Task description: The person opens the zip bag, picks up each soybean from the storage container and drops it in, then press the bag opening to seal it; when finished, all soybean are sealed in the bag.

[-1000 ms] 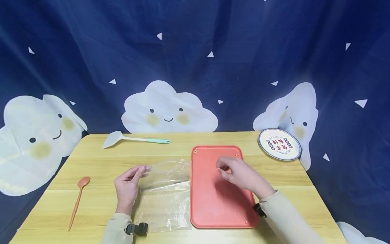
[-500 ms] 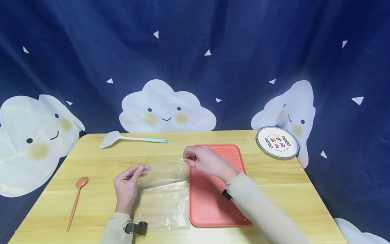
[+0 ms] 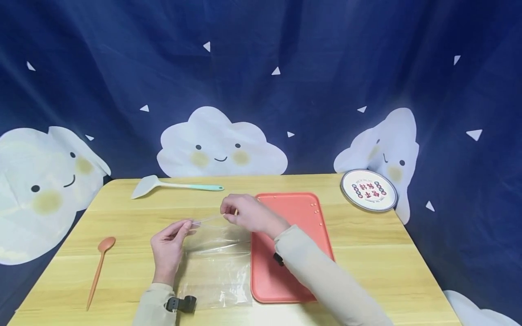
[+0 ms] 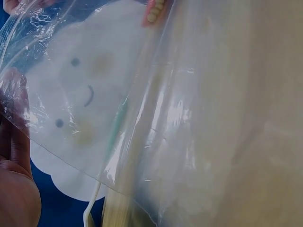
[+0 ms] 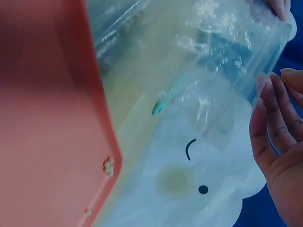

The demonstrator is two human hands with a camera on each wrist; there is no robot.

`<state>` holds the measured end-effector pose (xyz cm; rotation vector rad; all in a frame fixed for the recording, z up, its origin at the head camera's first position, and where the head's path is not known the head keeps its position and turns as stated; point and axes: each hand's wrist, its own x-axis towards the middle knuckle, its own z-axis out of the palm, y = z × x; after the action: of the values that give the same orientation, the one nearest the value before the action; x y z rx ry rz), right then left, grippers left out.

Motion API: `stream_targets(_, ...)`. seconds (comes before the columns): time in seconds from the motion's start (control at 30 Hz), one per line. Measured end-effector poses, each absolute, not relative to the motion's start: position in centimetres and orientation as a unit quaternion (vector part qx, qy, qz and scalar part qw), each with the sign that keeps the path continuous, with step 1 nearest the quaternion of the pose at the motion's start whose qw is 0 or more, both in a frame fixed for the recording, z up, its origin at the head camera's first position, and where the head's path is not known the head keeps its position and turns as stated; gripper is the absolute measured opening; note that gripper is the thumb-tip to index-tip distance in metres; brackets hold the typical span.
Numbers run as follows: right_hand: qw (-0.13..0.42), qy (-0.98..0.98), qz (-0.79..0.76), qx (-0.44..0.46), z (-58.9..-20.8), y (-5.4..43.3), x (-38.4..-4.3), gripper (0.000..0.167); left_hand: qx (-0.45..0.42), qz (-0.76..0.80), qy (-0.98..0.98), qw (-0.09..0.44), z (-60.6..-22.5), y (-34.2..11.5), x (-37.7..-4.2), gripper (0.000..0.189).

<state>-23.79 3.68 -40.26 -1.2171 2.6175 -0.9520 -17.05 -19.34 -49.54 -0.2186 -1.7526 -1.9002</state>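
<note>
A clear zip-top bag (image 3: 218,271) lies on the table with its mouth raised at the far end. My left hand (image 3: 168,246) pinches the left corner of that mouth. Over the opening, my right hand (image 3: 248,215) has thumb and forefinger together at a small pale bean, mostly hidden by the fingers. A red tray (image 3: 265,271) stands right beside the bag, under my right forearm. Small round beans (image 5: 108,166) cluster in a tray corner in the right wrist view, and several more dot its far right edge. The bag film spreads across the left wrist view.
A white spatula (image 3: 147,184) with a mint handle lies at the back left. An orange spoon (image 3: 101,262) is on the left side of the table. An oval plate (image 3: 369,190) with red lettering sits at the back right, before a blue curtain (image 3: 318,90).
My right hand has moved left from above the tray to the bag's mouth. The left hand keeps its pinch on the bag's corner.
</note>
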Motion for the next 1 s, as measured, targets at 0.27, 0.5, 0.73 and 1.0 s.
stream_targets(0.27, 0.053, 0.866, -0.285, -0.408, -40.5, 3.8, -23.2, 0.013, -0.082, -0.706, -0.649, 0.272, -49.4, -19.2, -17.0, 0.012)
stream_targets(0.5, 0.045, 0.862, -0.319, -0.39, -39.9, 5.6, -22.7, 0.013, -0.098, -0.708, -0.645, 0.27, -49.3, -19.2, -16.8, 0.011)
stream_targets(0.73, 0.04, 0.864, -0.346, -0.364, -39.6, 9.2, -21.7, 0.013, -0.079, -0.709, -0.641, 0.282, -49.2, -19.7, -16.7, 0.012)
stream_targets(1.0, 0.042, 0.887, -0.312, -0.338, -40.3, 13.8, -19.8, 0.015, -0.075, -0.715, -0.637, 0.278, -49.7, -19.8, -16.9, 0.012)
